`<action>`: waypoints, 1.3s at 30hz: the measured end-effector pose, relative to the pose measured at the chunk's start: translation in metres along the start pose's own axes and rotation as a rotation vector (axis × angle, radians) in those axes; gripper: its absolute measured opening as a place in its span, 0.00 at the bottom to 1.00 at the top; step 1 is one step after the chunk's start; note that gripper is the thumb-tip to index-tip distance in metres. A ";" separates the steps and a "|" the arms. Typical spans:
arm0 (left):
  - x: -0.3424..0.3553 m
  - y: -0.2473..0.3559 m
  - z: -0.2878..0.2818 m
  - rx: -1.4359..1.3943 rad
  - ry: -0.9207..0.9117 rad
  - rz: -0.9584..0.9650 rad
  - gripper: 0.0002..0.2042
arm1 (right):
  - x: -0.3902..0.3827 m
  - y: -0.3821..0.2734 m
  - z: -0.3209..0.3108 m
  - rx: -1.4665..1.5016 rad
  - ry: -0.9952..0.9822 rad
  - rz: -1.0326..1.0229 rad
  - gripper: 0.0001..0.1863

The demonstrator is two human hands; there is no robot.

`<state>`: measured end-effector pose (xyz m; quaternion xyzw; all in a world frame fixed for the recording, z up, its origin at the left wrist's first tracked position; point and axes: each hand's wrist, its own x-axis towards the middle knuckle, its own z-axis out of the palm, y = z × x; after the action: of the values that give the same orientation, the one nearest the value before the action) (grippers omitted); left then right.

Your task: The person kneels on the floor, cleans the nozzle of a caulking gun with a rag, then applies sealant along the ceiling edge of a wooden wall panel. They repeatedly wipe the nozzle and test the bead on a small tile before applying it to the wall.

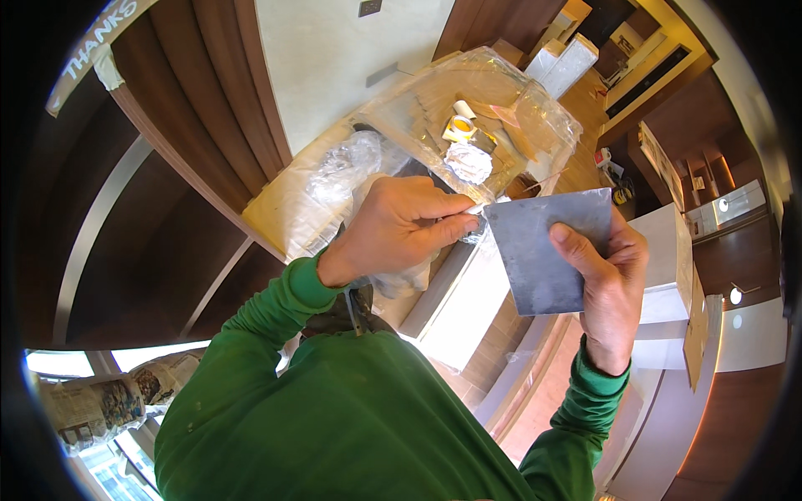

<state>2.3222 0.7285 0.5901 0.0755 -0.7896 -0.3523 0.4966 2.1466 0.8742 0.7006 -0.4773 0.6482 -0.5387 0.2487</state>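
Note:
My right hand (pixel 606 275) grips a flat, dark grey rectangular plate (pixel 539 250), thumb lying across its near face and fingers behind its right edge. The plate's surface looks smooth and slightly smudged. Close to the plate's upper left corner, my left hand (pixel 409 221) is closed, with thumb and forefinger pinched together. A small whitish bit shows at those fingertips, too small to name. Beyond the hands, a crumpled white cloth or paper (pixel 468 163) lies beside a yellow-and-white roll of tape (pixel 459 129) on a plastic-covered surface.
Clear plastic sheeting (pixel 547 113) drapes the covered surface ahead. A bunched clear plastic bag (pixel 347 163) lies to its left. Brown ribbed panelling (pixel 196 92) stands at left, next to a pale wall (pixel 342 58). White cabinet parts (pixel 664 250) stand right of my right hand.

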 end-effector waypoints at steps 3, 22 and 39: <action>0.001 0.002 0.010 0.047 0.009 0.012 0.08 | 0.001 -0.007 -0.007 -0.090 -0.041 0.018 0.12; 0.008 -0.007 0.028 0.028 -0.081 0.134 0.10 | 0.019 -0.014 -0.034 -0.486 -0.312 -0.362 0.13; 0.008 -0.005 0.033 0.029 -0.142 0.115 0.09 | 0.021 0.002 -0.047 -0.259 -0.284 -0.164 0.08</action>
<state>2.2894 0.7363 0.5843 0.0119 -0.8310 -0.3161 0.4576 2.0974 0.8770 0.7171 -0.6275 0.6296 -0.3966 0.2293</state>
